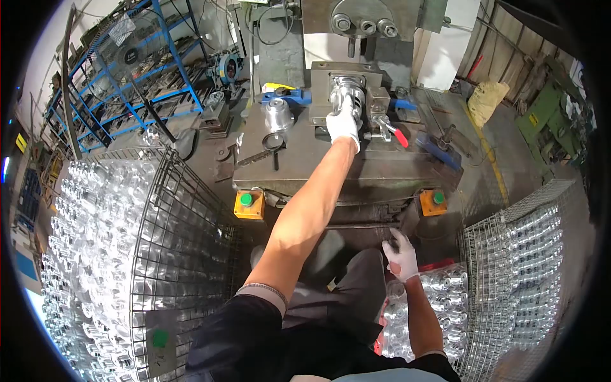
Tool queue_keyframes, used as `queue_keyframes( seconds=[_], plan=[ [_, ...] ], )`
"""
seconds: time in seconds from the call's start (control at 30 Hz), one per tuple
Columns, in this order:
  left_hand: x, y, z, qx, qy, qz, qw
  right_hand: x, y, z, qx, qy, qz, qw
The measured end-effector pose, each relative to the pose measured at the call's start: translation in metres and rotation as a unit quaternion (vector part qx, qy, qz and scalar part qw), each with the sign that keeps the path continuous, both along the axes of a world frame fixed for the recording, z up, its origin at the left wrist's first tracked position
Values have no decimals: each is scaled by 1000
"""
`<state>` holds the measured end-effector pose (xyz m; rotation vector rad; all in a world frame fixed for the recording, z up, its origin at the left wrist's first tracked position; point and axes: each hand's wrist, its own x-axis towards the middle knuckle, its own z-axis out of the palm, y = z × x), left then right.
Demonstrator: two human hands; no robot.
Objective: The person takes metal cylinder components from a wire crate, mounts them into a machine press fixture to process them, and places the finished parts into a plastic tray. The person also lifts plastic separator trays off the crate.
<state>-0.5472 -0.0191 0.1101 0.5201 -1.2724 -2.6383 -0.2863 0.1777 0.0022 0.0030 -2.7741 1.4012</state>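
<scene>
1. The left hand (344,124), gloved in white, reaches to the shiny metal part (347,88) set in the fixture block (320,83). The fingers are at the part; whether they clasp it or only press on it cannot be told.

2. The right hand (401,256), also gloved, is released: its fingers are loosely spread beside the lap, near the stacked metal pieces (452,299), and no object shows in it.

3. Above the fixture hangs the machine head (366,19). Principal hazard, as judged: descent of the head with the left hand beneath could crush the fingers.

4. Beside the fixture stands a clamp with a red handle (400,137). A part seated askew, or held by a loose clamp, might shift or be marred; a glove might also snag on the clamp.

5. On the tabletop (305,169), left of the fixture, stand a second metal piece (278,116) and a dark ring-shaped tool (273,141). A sweep of the left forearm could knock either.

6. At the front, a left green button (246,200) and a right green button (438,198) sit on yellow boxes. If these start the machine, an accidental press would be hazardous.

7. Outermost, wire baskets (474,280) of similar pieces flank the person.
</scene>
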Motion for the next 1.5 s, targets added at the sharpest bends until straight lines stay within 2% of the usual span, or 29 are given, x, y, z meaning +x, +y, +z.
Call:
queue_keyframes(
  seconds=[0.07, 0.13, 0.2, 0.3, 0.37, 0.4, 0.5, 0.53, 0.6, 0.67, 0.73, 0.8, 0.87, 0.93, 1.0, 1.03, 1.07, 1.1, 1.13, 1.17, 1.2, 1.23, 1.27, 1.3, 1.33, 1.37, 1.4, 1.47, 1.5],
  plan=[
    [1, -2, 0, 35, -10, 8, 999, -5, -10, 18, -75, -54, -12, 996],
    [3, -6, 0, 218, 43, -36, 974, -14, -5, -2, -45, -11, 3, 999],
    [3, -7, -2, 216, 50, -49, 974, -17, -5, -16, -17, 30, 18, 999],
    [-1, 1, 5, 90, -2, 4, 996, -22, -10, -7, -25, 35, 32, 999],
    [-6, 3, 10, 109, -14, 17, 994, -14, -21, 24, -46, -39, 24, 998],
    [-5, 4, 9, 126, -26, 30, 991, -10, -20, 22, -46, -44, 23, 998],
    [-21, 2, 5, 118, -36, 29, 992, -17, -16, 22, -8, 25, 27, 999],
    [-27, 2, 12, 118, -48, 38, 991, -25, -12, 27, 45, 108, 46, 992],
    [-35, -10, -13, 115, -50, 13, 992, -33, -14, 34, 139, 257, 85, 953],
    [-27, -12, 4, 98, -47, -32, 994, -70, -34, 71, 99, 313, -12, 945],
    [-40, -22, -11, 87, -40, -96, 991, -132, -45, 90, 114, 384, -65, 914],
    [-38, -24, -7, 80, -46, -101, 991, -193, -53, 101, -23, 372, -56, 926],
    [-43, -27, -16, 77, -60, -102, 990, -264, -31, 80, 49, 334, -74, 938],
    [-55, -29, -28, 73, -11, -103, 992, -298, -12, 81, 119, 335, -117, 927],
    [-52, -30, -30, 61, 7, -116, 991, -316, -22, 84, -85, 233, -65, 966],
    [-52, -29, -28, 38, 1, -108, 993, -335, -19, 79, 111, 383, -80, 914],
    [-45, -28, -23, 18, -9, -98, 995, -347, -16, 73, 300, 506, -86, 804],
    [-27, -29, -5, -43, -45, -108, 992, -346, -13, 77, 351, 490, -105, 790],
    [-12, -39, 4, -160, -65, -141, 975, -334, -11, 86, 401, 473, -115, 776],
    [2, -41, -5, -240, -1, -96, 966, -314, -11, 104, 168, 302, -117, 931],
    [15, -45, -13, -322, 61, -49, 943, -296, -12, 124, -76, 88, -110, 987],
    [54, -61, -1, -393, 89, -63, 913, -268, -12, 129, 15, 178, -85, 980],
    [99, -79, 10, -462, 123, -79, 875, -245, 5, 110, 198, 286, -49, 936],
    [127, -99, -8, -537, 148, -19, 830, -222, 21, 91, 370, 403, -57, 835],
    [156, -121, -26, -574, 157, 21, 804, -182, 31, 89, 462, 442, 34, 768],
    [188, -142, -22, -629, 159, 24, 761, -156, 44, 71, 497, 380, 43, 779],
    [206, -166, -47, -740, 148, 63, 653, -129, 32, 71, 299, 202, -48, 932],
    [237, -193, -65, -819, 54, 34, 570, -104, 46, 46, 356, 158, -48, 920],
    [250, -199, -54, -806, 18, -25, 591, -95, 43, 49, 256, 83, -69, 961]
  ],
)
